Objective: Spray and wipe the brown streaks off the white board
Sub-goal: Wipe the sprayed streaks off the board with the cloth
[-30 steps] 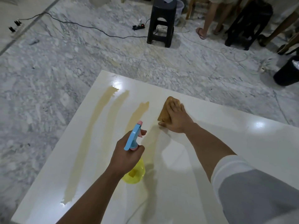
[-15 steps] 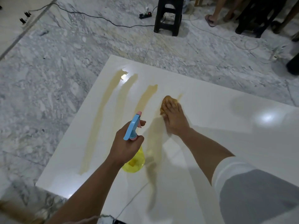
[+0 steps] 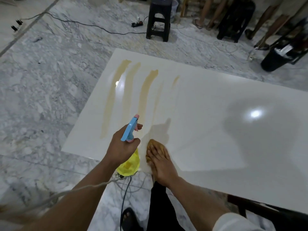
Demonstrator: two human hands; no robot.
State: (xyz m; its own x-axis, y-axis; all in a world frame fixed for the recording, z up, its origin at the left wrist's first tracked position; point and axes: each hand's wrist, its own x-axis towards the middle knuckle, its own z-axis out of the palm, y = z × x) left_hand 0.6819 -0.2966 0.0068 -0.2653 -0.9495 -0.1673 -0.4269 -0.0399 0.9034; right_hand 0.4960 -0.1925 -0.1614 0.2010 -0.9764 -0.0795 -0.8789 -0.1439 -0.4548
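A glossy white board (image 3: 208,104) carries several long brown streaks (image 3: 145,90) across its left part. My left hand (image 3: 121,147) grips a spray bottle (image 3: 130,130) with a blue trigger head and yellow body, held above the board's near edge. Just right of it, my right hand (image 3: 160,162) presses flat on a brownish cloth (image 3: 154,145) at the near edge of the board. The streak nearest my right hand is faint, with a short patch left at its far end (image 3: 175,80).
Marble floor (image 3: 41,100) surrounds the board. Black stools (image 3: 158,20) and people's legs (image 3: 210,12) stand beyond it, with a black bucket (image 3: 276,59) at the far right. Cables (image 3: 93,27) run over the floor. My foot in a dark sandal (image 3: 129,217) is below.
My right hand has dragged the cloth from the far part of the board back to its near edge, thinning that streak. The left hand keeps holding the bottle. The view has pulled back.
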